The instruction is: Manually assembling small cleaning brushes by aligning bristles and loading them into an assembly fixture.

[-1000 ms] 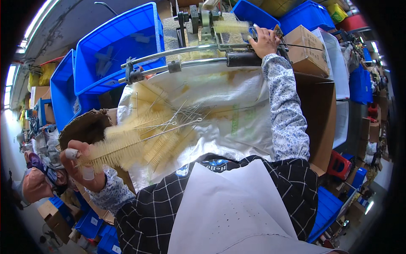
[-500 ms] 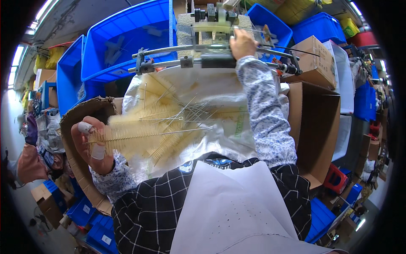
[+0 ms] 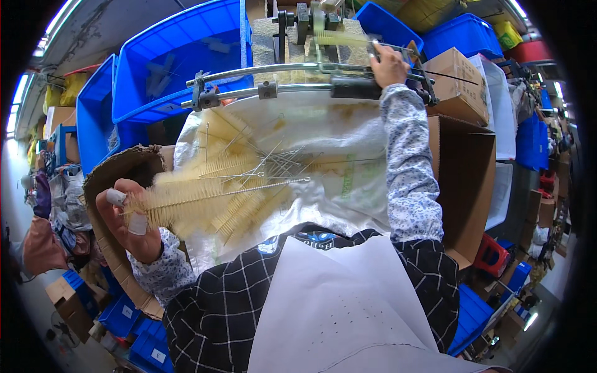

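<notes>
My left hand (image 3: 127,217), with white tape on its fingers, is closed around the bristled end of a long tan wire brush (image 3: 205,198). The brush's twisted wire stem points right and ends in a small loop. Beneath it, a pile of similar brushes (image 3: 233,163) lies on a white plastic sheet (image 3: 348,133). At the far side, my right hand (image 3: 390,65) is closed beside a rail-mounted machine (image 3: 305,37). Its fingertips are at the right end of a pale bristled brush (image 3: 342,38) in the machine; what they grip is hidden. A black sleeve (image 3: 354,87) sits on the near rail.
Blue bins (image 3: 180,56) stand at the far left, with another blue bin (image 3: 388,25) behind the machine. An open cardboard box (image 3: 463,186) is on my right, beside a closed carton (image 3: 457,84). A torn cardboard box (image 3: 102,248) surrounds my left hand's area.
My right hand has moved right along the machine, and the black sleeve has slid right on its rail. My left hand keeps its hold on the brush.
</notes>
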`<state>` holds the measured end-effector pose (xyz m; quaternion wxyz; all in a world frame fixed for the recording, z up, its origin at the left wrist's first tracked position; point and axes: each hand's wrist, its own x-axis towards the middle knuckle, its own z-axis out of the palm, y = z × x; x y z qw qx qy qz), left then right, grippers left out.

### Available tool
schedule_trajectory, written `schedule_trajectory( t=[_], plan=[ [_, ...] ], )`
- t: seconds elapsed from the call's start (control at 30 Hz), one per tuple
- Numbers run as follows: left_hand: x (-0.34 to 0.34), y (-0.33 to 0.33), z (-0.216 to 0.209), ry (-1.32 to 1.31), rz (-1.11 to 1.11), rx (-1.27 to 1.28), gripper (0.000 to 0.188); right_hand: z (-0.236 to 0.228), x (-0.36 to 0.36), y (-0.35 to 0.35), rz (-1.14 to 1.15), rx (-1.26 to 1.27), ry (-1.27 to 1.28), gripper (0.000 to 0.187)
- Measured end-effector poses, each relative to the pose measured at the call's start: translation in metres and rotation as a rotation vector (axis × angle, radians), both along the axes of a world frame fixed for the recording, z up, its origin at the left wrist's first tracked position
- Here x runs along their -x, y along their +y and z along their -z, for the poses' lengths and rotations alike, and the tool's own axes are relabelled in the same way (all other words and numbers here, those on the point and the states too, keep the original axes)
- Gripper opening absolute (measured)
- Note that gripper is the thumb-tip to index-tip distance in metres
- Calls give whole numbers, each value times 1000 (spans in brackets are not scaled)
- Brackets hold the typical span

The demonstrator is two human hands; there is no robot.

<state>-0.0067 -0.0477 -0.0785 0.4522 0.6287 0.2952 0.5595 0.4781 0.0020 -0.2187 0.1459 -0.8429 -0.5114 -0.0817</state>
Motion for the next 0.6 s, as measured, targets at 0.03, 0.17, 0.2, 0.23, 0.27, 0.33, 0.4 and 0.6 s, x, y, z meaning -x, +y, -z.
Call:
schedule_trajectory(
  t=[0.03,0.17,0.2,0.23,0.27,0.33,0.4,0.6],
  plan=[
    [0,-1,0,-1,-6,3,46,2,-12,-4,-18,-21,-44,35],
    [-6,2,-1,62,-49,79,39,-2,-48,-10,-40,-38,89,32],
    [-9,3,-2,90,-15,112,35,-6,-53,-6,5,-28,-3,29],
    [-17,4,-5,70,-5,149,32,-8,-64,1,7,-50,-84,29],
    [-29,7,-4,40,19,194,30,-6,-77,3,20,-63,-175,29],
    [-37,12,-6,38,148,265,29,0,-88,5,-92,-9,-387,29],
    [-39,17,3,16,239,277,27,-28,-93,2,-335,244,-126,25],
    [-43,18,7,67,415,333,24,-41,-84,-59,-437,172,484,24]
  ],
)
